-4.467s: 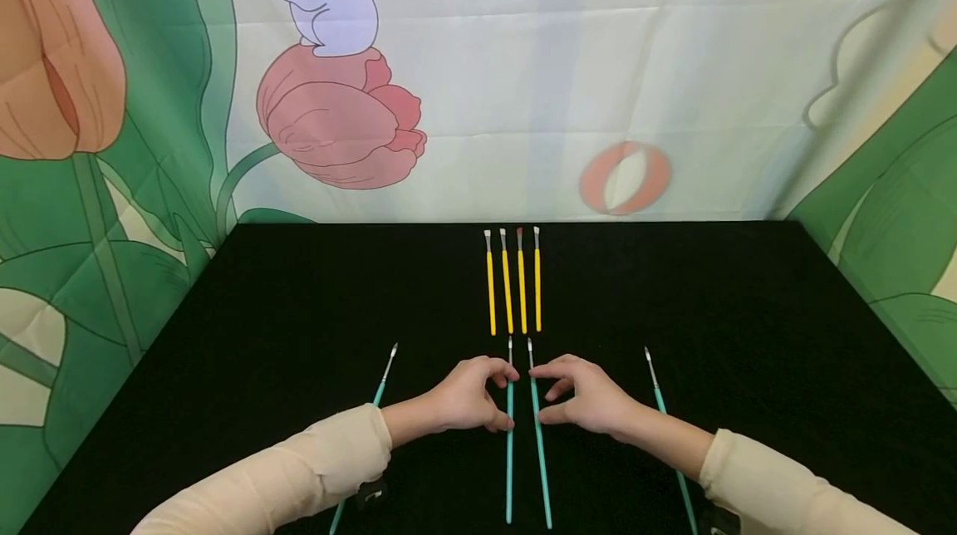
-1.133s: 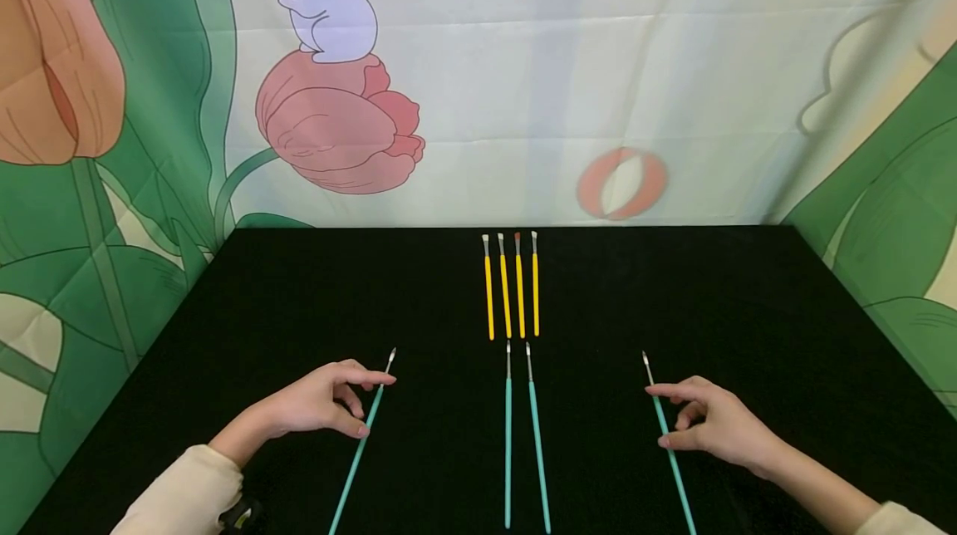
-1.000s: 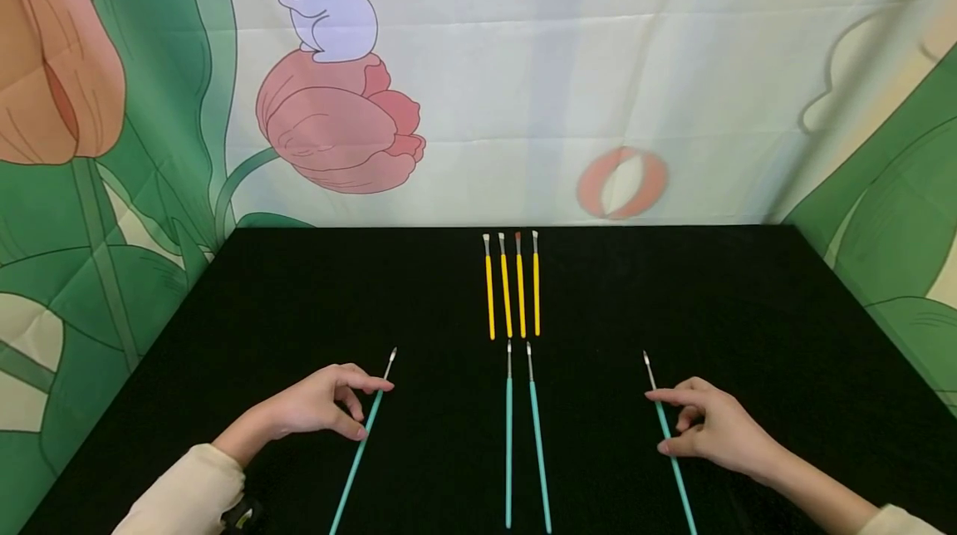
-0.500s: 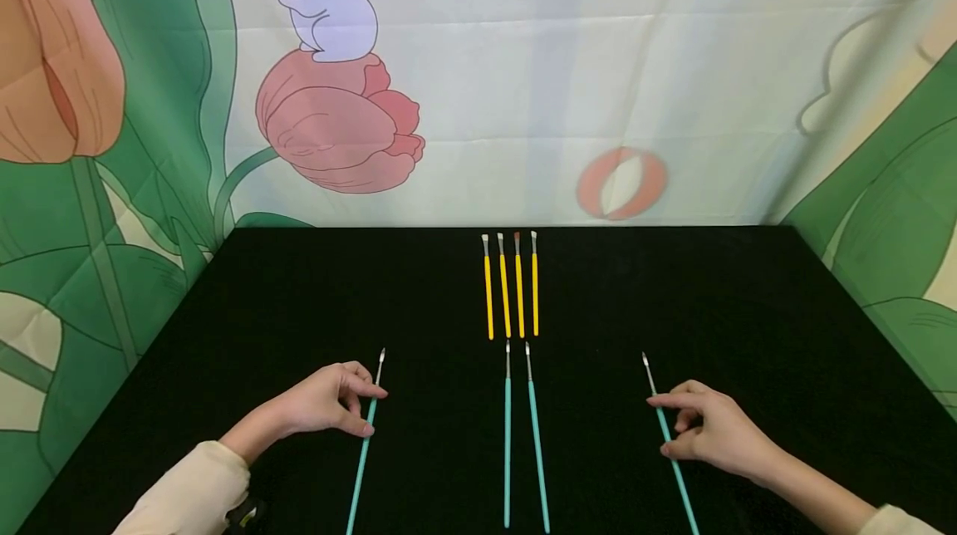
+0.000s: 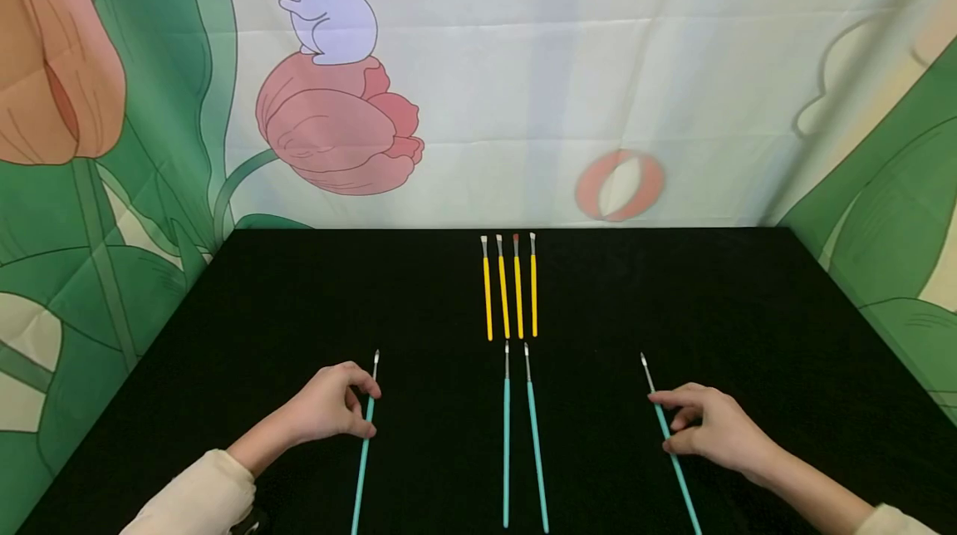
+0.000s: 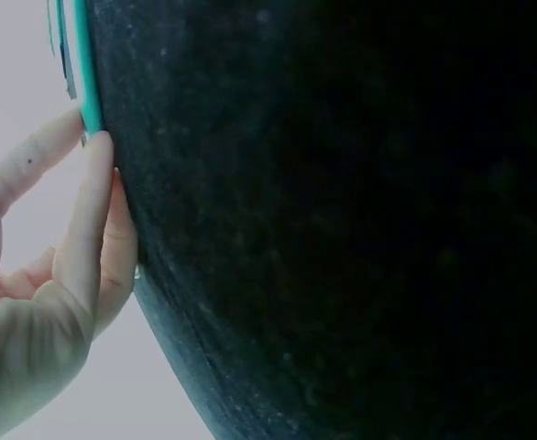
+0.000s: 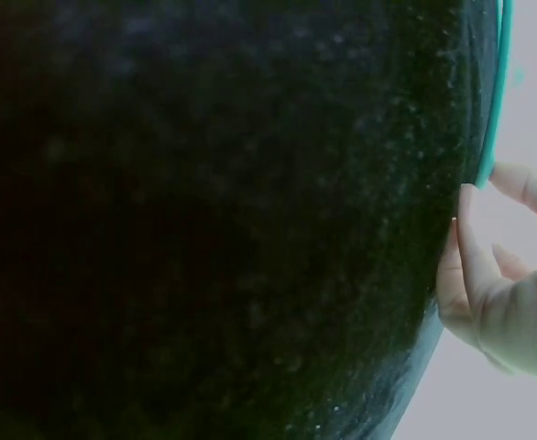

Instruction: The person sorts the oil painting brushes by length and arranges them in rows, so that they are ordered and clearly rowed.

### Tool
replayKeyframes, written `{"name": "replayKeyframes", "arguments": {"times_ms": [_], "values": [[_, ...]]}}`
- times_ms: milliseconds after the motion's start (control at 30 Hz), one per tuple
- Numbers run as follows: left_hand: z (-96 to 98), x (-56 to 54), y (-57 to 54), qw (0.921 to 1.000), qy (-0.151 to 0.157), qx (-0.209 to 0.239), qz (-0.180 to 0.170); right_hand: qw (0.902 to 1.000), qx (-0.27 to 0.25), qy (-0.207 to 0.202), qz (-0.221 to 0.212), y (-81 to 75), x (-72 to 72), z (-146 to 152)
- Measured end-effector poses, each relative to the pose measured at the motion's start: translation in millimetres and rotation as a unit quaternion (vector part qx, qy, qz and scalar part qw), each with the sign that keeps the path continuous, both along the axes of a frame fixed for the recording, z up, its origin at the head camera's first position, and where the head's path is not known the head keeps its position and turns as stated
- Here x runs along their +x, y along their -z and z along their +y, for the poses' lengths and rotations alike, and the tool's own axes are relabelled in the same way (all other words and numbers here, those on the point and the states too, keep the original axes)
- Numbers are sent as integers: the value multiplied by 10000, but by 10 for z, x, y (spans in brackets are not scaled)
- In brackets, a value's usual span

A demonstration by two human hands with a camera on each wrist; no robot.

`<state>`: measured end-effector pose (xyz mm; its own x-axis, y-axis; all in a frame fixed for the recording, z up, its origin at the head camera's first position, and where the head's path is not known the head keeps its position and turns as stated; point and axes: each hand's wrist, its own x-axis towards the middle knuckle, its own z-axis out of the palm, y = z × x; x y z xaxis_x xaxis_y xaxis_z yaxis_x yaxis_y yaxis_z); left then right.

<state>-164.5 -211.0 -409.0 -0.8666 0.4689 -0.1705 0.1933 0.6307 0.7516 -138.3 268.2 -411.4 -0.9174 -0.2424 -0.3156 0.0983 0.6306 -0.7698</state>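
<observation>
In the head view my left hand (image 5: pixel 329 404) has thumb and index finger on a teal-handled paintbrush (image 5: pixel 362 473), just below its metal ferrule. To the right, my right hand (image 5: pixel 716 427) holds a matching paintbrush (image 5: pixel 680 477) between thumb and index finger, its bristle tip leaning left. Both brushes lie on or close to the black tabletop (image 5: pixel 598 468). Each wrist view shows a teal handle at the fingertips: the left handle (image 6: pixel 86 64) and the right handle (image 7: pixel 496 101). The lower handle ends are cut off in the head view.
Between my hands lie two more teal paintbrushes, one nearly straight (image 5: pixel 506 452) and one slightly slanted (image 5: pixel 537 456). Behind them several yellow-handled brushes (image 5: pixel 518 294) stand in a row, bristles away from me. A printed curtain (image 5: pixel 478 86) hangs at the table's back edge.
My hands have parted from the two middle brushes to the outer ones. Over the last second the left brush has turned more upright; the right one has turned only slightly.
</observation>
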Motion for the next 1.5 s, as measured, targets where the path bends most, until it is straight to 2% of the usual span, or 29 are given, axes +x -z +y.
{"name": "replayKeyframes", "arguments": {"times_ms": [267, 500, 567, 667, 867, 933, 1200, 1500], "values": [[16, -23, -9, 9989, -144, 263, -364, 9987, -368, -113, -334, -58, -22, 3], [30, -32, 25, 9998, -16, -98, 195, 9981, -534, -164, -275, -51, -18, 32], [32, -31, 22, 9996, -47, -125, 230, 9981, -533, -142, -265, -48, -21, 31], [28, -28, 5, 9999, -137, -25, 76, 9980, -549, -110, -280, -57, -29, 26], [12, -33, -25, 9966, -451, 313, -622, 9950, -834, -242, -485, -88, -42, 51], [5, -32, -36, 9952, -487, 397, -755, 9933, -940, -312, -591, -96, -53, 59], [-1, -50, -91, 9936, -484, 541, -867, 9886, -1272, -342, -730, -111, -71, 45], [72, -37, -151, 9912, -123, 1067, -775, 9859, -1475, -243, -748, -123, -63, 2]]}}
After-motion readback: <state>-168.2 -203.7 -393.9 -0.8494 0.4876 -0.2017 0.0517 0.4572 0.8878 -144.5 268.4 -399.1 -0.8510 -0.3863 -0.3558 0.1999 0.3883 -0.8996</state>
